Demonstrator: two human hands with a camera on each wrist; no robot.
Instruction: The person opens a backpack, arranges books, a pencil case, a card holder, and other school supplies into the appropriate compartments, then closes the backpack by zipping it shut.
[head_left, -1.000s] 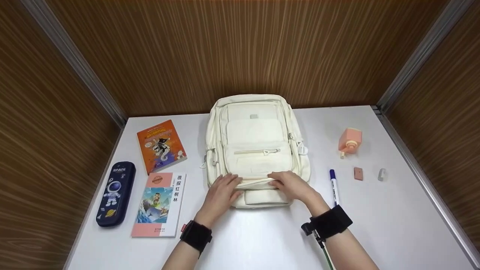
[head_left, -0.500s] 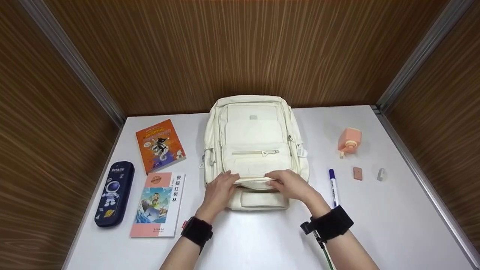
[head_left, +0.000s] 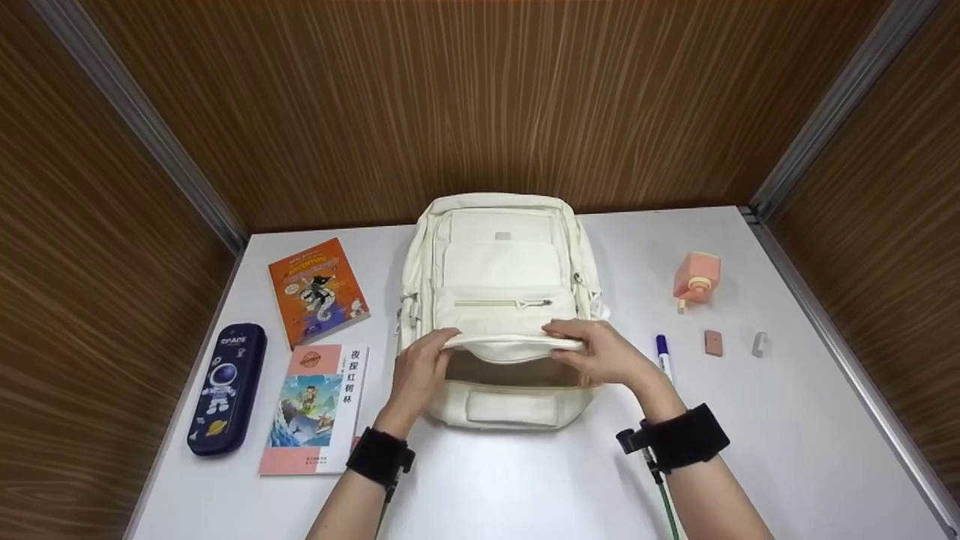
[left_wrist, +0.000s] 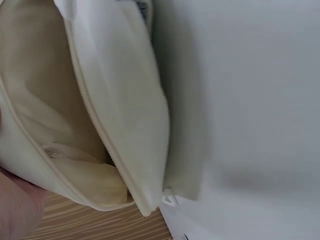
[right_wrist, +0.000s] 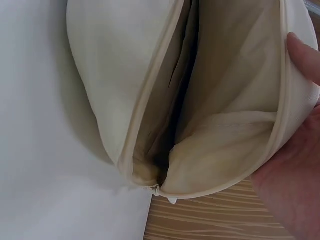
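A cream backpack (head_left: 499,300) lies flat in the middle of the white table (head_left: 787,435), its top end toward the person. The left hand (head_left: 416,379) grips the upper lip of the main opening at its left end, fingers curled over the edge, and the right hand (head_left: 607,352) pinches the same lip at its right end, thumb showing on the fabric in the right wrist view. Between them the mouth gapes, with the beige lining visible inside. To hold it open well, the person would likely do best to lift both ends evenly and keep the lip taut, so the fabric does not sag back. Two books (head_left: 315,352) and a navy pencil case (head_left: 227,388) lie to the left; a pen (head_left: 664,358) lies just right of the backpack.
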